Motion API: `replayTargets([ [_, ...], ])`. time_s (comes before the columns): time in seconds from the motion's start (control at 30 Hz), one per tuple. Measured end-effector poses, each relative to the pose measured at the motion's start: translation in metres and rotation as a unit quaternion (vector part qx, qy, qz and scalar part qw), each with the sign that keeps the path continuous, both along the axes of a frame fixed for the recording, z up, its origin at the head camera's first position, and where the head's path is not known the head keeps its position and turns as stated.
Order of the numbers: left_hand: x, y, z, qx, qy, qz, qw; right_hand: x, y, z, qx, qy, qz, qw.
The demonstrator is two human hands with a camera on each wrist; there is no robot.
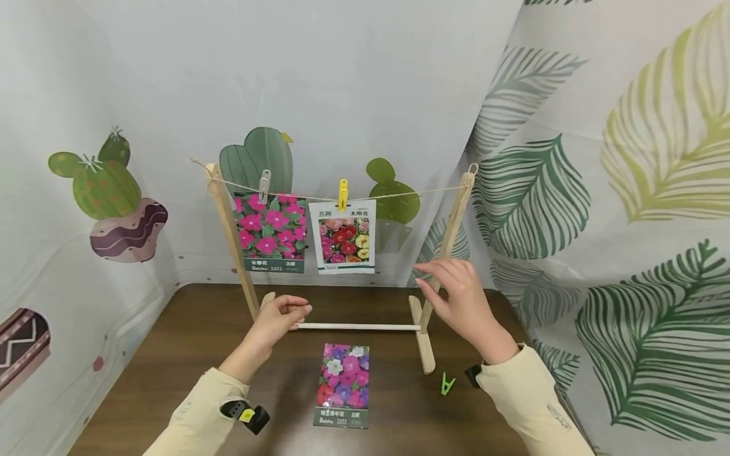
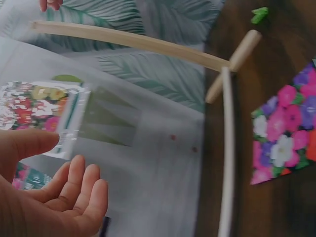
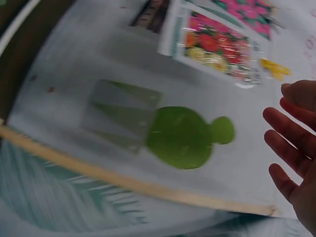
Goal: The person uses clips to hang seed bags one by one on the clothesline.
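My left hand is in the air by the left post of a wooden stand, fingers loosely bent, holding nothing. Near the right post is my right hand, its fingers spread and also free of any object. A yellow clothespin holds a white flower seed packet on the string. Left of it, a pink-flowered seed packet hangs from a grey clothespin. A third seed packet, with pink and purple flowers, lies on the table in front of the stand.
A small green clothespin lies on the brown table, right of the flat packet. A white rod joins the stand's feet. Behind hangs a pale cloth printed with cacti and leaves.
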State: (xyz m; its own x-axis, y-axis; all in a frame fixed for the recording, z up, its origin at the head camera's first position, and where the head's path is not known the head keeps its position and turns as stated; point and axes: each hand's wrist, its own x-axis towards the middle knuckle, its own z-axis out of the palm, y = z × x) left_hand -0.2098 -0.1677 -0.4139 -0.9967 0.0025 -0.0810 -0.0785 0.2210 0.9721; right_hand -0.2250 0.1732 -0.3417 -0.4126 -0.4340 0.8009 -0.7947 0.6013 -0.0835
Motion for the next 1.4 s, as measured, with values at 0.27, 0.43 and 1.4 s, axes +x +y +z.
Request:
replayTargets([
  [0.27,-0.002,0.007,-0.029,-0.025,-0.030,-0.006,0.9992,-0.007,0.025,-0.041,0.016,-0.039,-0.038,0.9984],
  [0.43,-0.002,0.013,-0.040,-0.038,-0.046,-0.001,0.9982,-0.010,0.039,-0.067,0.031,-0.072,-0.066,0.9948],
  [1.4,-0.014,0.025,-0.114,-0.167,-0.047,-0.012,0.9848,0.011,0.108,-0.190,0.096,-0.221,-0.111,0.9643],
])
